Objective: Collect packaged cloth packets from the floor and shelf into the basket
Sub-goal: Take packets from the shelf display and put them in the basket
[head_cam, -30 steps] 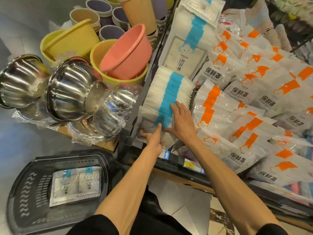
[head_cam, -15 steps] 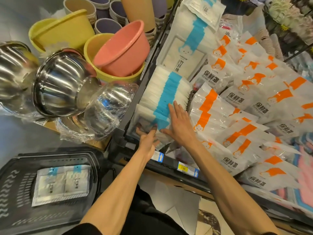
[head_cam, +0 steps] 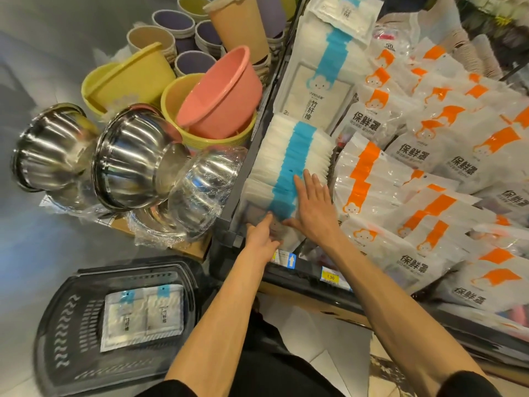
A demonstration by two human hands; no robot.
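Basket: black slotted plastic basket (head_cam: 57,325) on the floor at lower left, beside the dark metal shelf (head_cam: 303,275).
In basket: two flat white cloth packets with blue tabs (head_cam: 143,316), side by side.
Left hand (head_cam: 262,239): index finger reaches onto the front packet (head_cam: 252,209); cannot tell whether it grips.
Right hand (head_cam: 315,210): flat, fingers slightly spread, pressing on the packet row.
Packet row: upright white blue-striped cloth packets (head_cam: 297,150) in the shelf's left compartment.
Right of row: orange-striped white bags (head_cam: 415,213).
Left of shelf: film-wrapped steel bowls (head_cam: 134,156), pink plastic basin (head_cam: 223,93).
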